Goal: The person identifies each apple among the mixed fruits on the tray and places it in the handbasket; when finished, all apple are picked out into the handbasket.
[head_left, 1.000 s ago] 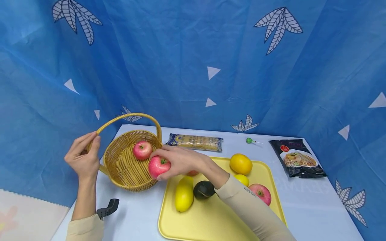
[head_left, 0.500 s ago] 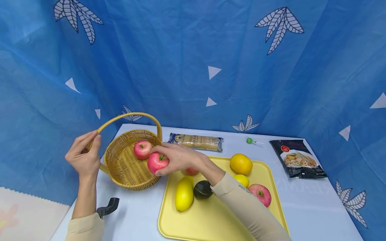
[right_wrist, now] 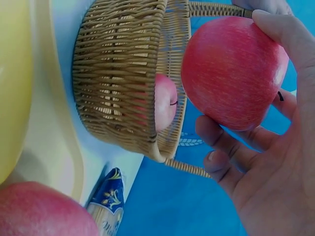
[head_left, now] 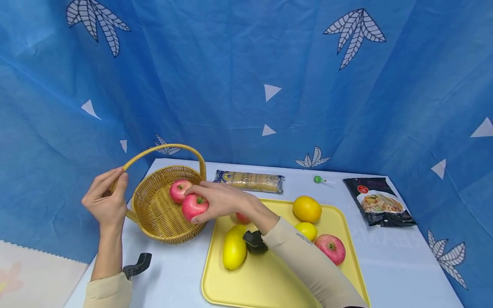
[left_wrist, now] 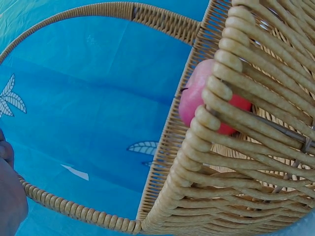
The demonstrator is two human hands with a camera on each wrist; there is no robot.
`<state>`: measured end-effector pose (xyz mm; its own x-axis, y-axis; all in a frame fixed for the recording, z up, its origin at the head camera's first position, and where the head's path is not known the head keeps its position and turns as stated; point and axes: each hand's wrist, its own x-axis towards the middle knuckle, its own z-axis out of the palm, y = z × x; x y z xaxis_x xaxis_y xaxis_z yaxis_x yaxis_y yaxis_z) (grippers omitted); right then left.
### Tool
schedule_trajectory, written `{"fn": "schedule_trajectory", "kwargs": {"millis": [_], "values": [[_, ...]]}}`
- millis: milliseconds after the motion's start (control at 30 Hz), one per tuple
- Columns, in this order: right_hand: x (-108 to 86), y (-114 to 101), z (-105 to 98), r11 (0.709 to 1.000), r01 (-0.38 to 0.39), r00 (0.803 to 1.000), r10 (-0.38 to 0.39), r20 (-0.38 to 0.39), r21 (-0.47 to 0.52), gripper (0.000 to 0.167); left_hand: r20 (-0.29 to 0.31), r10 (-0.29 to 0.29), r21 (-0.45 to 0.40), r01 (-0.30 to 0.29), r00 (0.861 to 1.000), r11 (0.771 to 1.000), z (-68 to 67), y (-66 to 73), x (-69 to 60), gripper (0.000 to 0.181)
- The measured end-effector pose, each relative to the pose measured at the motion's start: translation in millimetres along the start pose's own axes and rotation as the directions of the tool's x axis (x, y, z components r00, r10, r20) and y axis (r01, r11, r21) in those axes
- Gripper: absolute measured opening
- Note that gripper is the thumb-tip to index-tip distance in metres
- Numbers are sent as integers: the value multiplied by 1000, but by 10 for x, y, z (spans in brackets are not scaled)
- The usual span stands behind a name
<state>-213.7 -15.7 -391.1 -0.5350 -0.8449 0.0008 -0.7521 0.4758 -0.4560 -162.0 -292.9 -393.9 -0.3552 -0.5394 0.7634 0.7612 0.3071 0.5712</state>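
Observation:
My left hand [head_left: 105,196] grips the arched handle [head_left: 169,146] of a round wicker basket [head_left: 144,214], which stands on the table at the left. Inside the basket lies one red apple [head_left: 179,190], also visible over the rim in the left wrist view. A second red apple [right_wrist: 231,73] is held by my right hand [head_left: 221,200], thumb on one side and fingers on the other. In the head view this apple is over the basket's right side. The right wrist view has it above the rim, apart from the basket's wall.
A yellow tray [head_left: 269,286] holds a yellow elongated fruit [head_left: 234,248], a lemon [head_left: 307,231], an orange-yellow fruit [head_left: 307,209], an apple [head_left: 330,249] and a partly hidden red fruit [head_left: 242,218]. Behind lie a noodle packet [head_left: 250,181], a green lollipop [head_left: 318,179] and a black food bag [head_left: 379,202].
My right hand has moved left with the apple, from the basket's right rim to over its inside. The left hand keeps its grip on the handle, and the basket stays put.

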Motion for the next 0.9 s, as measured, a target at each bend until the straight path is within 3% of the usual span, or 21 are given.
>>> {"fn": "schedule_trajectory", "kwargs": {"millis": [467,900], "values": [[189,-64,43,1000,14,999,-14,32,13,75,-13,1,-18,-1,1000,1000,15,15,-1,14],[260,37,111,998,5,1000,-5,-7,58,74,-13,5,-16,-5,1000,1000,15,21,0,14]]}}
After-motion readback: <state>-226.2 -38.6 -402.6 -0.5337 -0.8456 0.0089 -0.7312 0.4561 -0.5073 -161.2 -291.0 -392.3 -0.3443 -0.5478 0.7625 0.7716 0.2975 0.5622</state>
